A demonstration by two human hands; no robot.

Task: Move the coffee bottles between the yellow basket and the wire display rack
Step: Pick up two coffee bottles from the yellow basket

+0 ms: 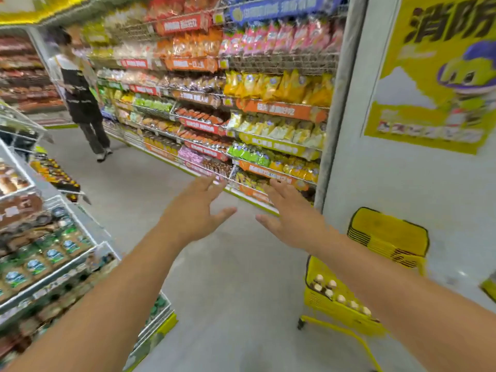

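A yellow basket on wheels stands on the floor at the lower right, partly behind my right forearm. Several coffee bottles with pale caps stand inside it. The wire display rack slopes along the left edge, holding rows of bottles and packs. My left hand and my right hand are stretched out in the air over the aisle, fingers spread, holding nothing. Both hands are above and to the left of the basket, apart from it and from the rack.
A stack of yellow baskets stands against the white wall behind the wheeled basket. Snack shelves line the far side of the aisle. A person in a dark apron walks at the far left. Grey floor lies between rack and basket.
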